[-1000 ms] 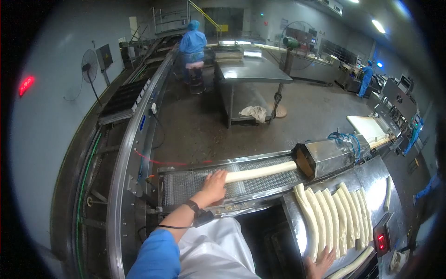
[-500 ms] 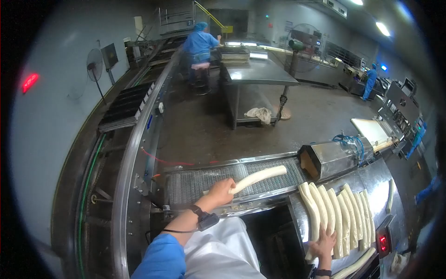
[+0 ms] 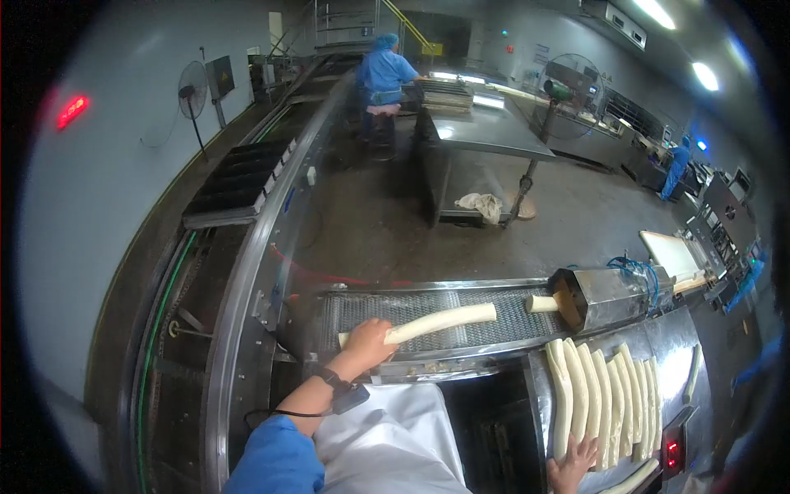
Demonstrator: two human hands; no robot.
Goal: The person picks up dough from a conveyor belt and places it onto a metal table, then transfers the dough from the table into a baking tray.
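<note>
Mesh conveyor (image 3: 362, 309) below: my left hand (image 3: 368, 339) clenches one dough log (image 3: 440, 320) over it, my right hand (image 3: 572, 466) rests open-fingered on the laid row (image 3: 597, 395) alongside. Several logs placed; this one isn't yet.

The bottom edge cuts the right hand (image 3: 572, 471) off at the wrist. Curled fingers of the left hand (image 3: 368, 339) cover part of the dough roll (image 3: 440, 322) near its end. A dough stub (image 3: 541, 304) disappears inside the metal chute (image 3: 605, 296). The far worker (image 3: 676, 163) is too small to make out.
</note>
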